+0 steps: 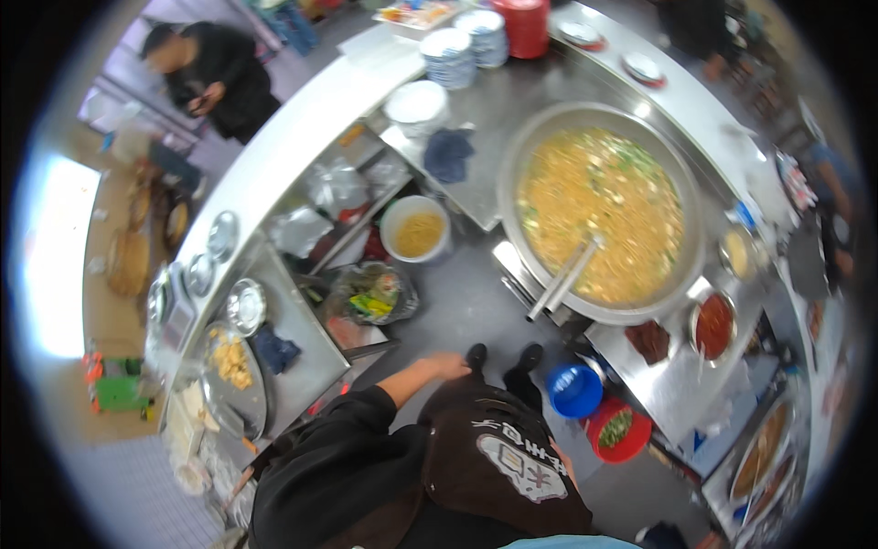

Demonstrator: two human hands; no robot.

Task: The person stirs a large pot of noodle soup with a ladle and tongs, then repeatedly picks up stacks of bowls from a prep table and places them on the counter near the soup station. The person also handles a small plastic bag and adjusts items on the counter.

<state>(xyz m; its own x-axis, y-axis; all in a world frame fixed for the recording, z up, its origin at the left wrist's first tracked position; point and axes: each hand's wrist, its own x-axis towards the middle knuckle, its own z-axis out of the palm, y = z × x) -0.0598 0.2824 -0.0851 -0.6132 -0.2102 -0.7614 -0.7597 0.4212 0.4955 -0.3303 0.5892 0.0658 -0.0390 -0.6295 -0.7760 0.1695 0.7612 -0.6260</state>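
Note:
My left hand (447,366) hangs by the upper edge of my dark printed apron (473,453), above the floor; its fingers are blurred, and I see nothing in it. Only a strip of my right hand (565,461) shows at the apron's other side, the rest hidden by the cloth. Ahead stands a wide metal pan (511,226) of yellowish soup (583,206) with green pieces and pale chunks. Two metal utensil handles (566,278) lean over its near rim. Near my right side are a blue bucket (575,391) and a red bucket (634,446) with chopped greens.
A white bucket (391,230) and a lined waste bin (405,302) stand left on the floor. A bowl of red sauce (713,326) sits on the right counter. Stacked bowls (448,58) and a dark blue cloth (447,156) lie beyond. A person (219,75) stands past the white counter.

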